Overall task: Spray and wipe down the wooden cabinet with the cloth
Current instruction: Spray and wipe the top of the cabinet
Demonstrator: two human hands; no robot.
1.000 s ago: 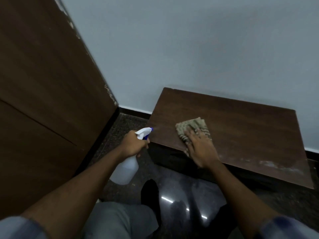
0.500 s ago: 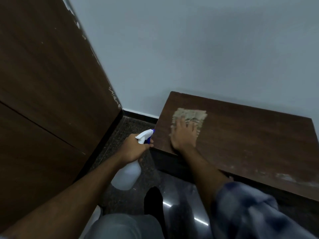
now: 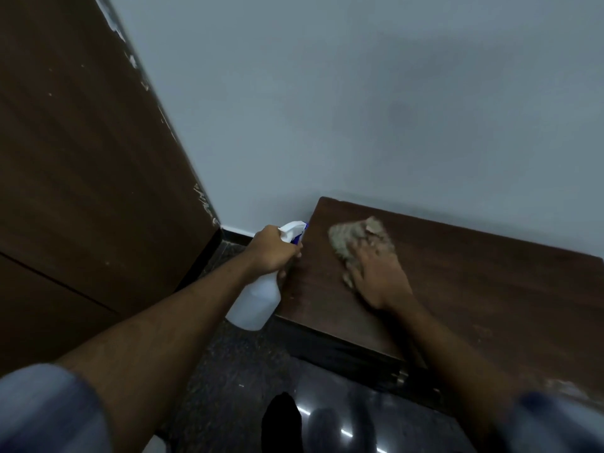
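Note:
A low dark wooden cabinet (image 3: 474,282) stands against the wall at the right, its top facing me. My right hand (image 3: 379,279) presses a crumpled beige cloth (image 3: 356,238) flat onto the left part of that top, fingers spread over it. My left hand (image 3: 271,248) grips the neck of a translucent white spray bottle (image 3: 255,300) with a white and blue trigger head, held just off the cabinet's left edge with the nozzle toward the top. Pale dusty marks show on the cabinet's near right corner (image 3: 565,385).
A tall dark wooden door or panel (image 3: 81,158) with chipped edging fills the left side. A plain grey wall (image 3: 359,93) runs behind the cabinet. The floor (image 3: 235,371) is dark glossy stone, and my leg and dark foot (image 3: 281,420) are below.
My right hand has slid the cloth to the right and slightly nearer on the cabinet top. The left hand with the bottle has come closer to the cabinet's left edge.

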